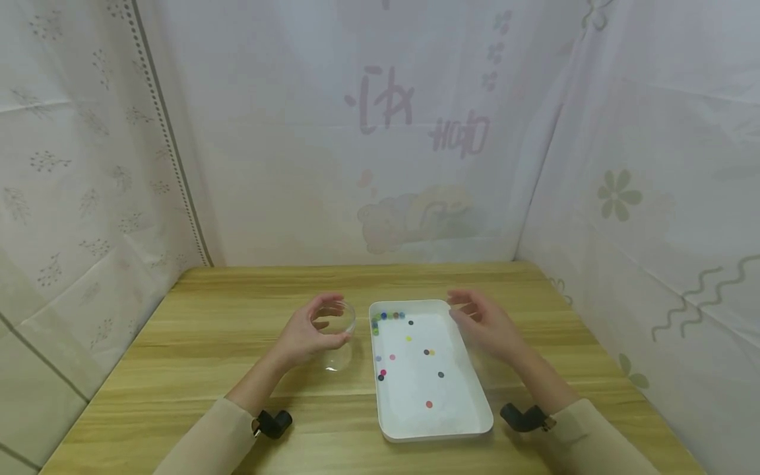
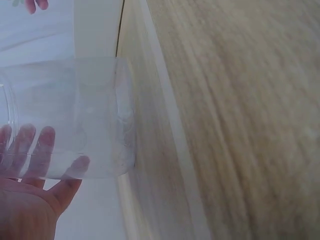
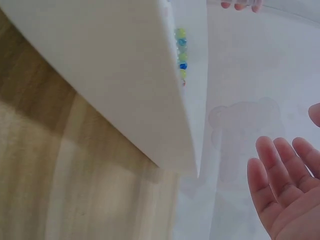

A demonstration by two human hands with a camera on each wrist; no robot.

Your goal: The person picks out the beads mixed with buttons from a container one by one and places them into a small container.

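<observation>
My left hand [image 1: 301, 335] grips a clear plastic jar [image 1: 338, 357] near its upper end, thumb on the near side and fingers wrapped behind. Through the jar wall [image 2: 100, 115] the fingers show in the left wrist view, with the jar's base close to the wood. Beside it lies a white tray [image 1: 410, 419]. At the tray's far right corner my right hand [image 1: 488, 324] hovers with loosely bent fingers and nothing in them. Glassy coloured beads [image 1: 384, 316] line the tray's far left corner. Several small coloured dots, one of them red [image 1: 429, 404], are scattered over its floor.
A wooden table [image 1: 237, 303] carries the tray and jar. Pale printed curtains [image 1: 285, 165] stand around its back and sides. On each wrist sits a black camera mount, the left mount [image 1: 274, 424] and the right mount [image 1: 522, 417] both near the tray's front end.
</observation>
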